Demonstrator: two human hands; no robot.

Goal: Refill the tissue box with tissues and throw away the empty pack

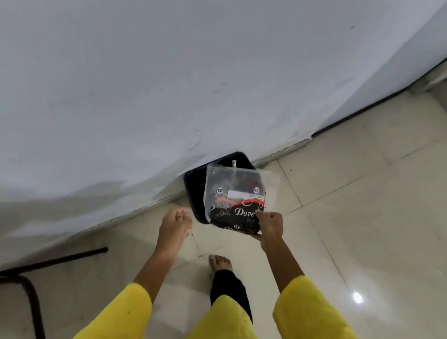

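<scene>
Head view looks down at a pale tiled floor [366, 199] beside a white wall [145, 63]. An empty tissue pack [234, 198] is held in the right hand [270, 227], just right of the middle of the frame. The pack is clear plastic on top and black at the bottom, with the word "Dove" printed in white. The right fingers [263, 215] are closed on the pack's lower right corner. The pack is held flat and open-faced over a dark bin [194, 191], which stands on the floor against the wall. Only the bin's left side and top edge can be seen, because the rest is hidden behind the pack. The left hand [176, 221] is seen to the left of the bin, curled loosely, with nothing held in it. Yellow sleeves [323, 334] cover both arms. A bare foot [220, 263] is planted on the floor below the hands. A black metal frame [35, 267] is seen at the lower left.
</scene>
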